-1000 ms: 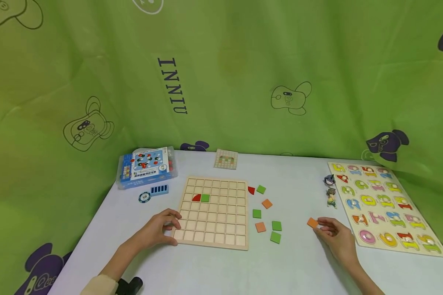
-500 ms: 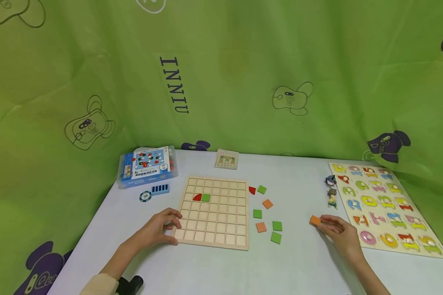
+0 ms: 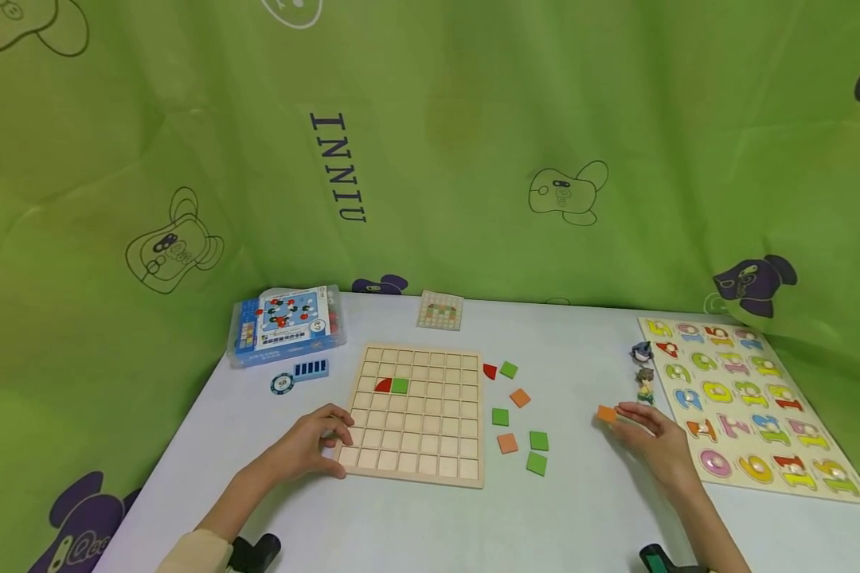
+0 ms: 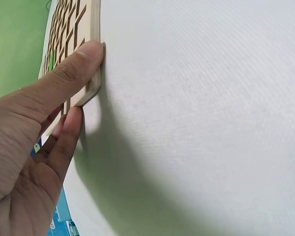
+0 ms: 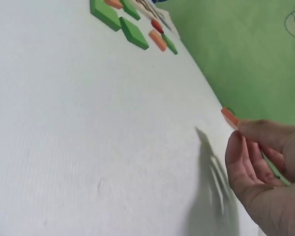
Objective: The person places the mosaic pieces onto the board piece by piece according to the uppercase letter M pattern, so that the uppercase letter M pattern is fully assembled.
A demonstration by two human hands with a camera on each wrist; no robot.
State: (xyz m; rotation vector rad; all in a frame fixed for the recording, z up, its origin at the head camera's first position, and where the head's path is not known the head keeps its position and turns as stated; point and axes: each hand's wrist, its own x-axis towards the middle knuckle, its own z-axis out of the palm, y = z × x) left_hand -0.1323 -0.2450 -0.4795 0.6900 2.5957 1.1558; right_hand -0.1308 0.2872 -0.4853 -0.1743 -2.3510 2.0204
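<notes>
A pale wooden grid board (image 3: 416, 422) lies mid-table, with a red quarter-circle tile (image 3: 383, 385) and a green square tile (image 3: 399, 386) side by side in its cells. My left hand (image 3: 304, 446) holds the board's near left corner; in the left wrist view the thumb (image 4: 71, 71) lies along one edge and the fingers are round the other. Off to the right, my right hand (image 3: 655, 446) pinches an orange square tile (image 3: 606, 414) between thumb and fingertips. The right wrist view has that tile (image 5: 229, 118) jutting out past the fingertips, above the white table.
Right of the board lie several loose green tiles (image 3: 500, 417), orange tiles (image 3: 507, 443) and a red quarter-circle (image 3: 490, 372). A pattern card (image 3: 440, 310) is behind. A number puzzle (image 3: 748, 406) and two figurines (image 3: 645, 383) stand right; a plastic box (image 3: 287, 326) and poker chip (image 3: 283, 383), left.
My right hand, holding the orange tile, has shifted slightly, ending a little farther from the table's front. The left hand has stayed at the board's corner.
</notes>
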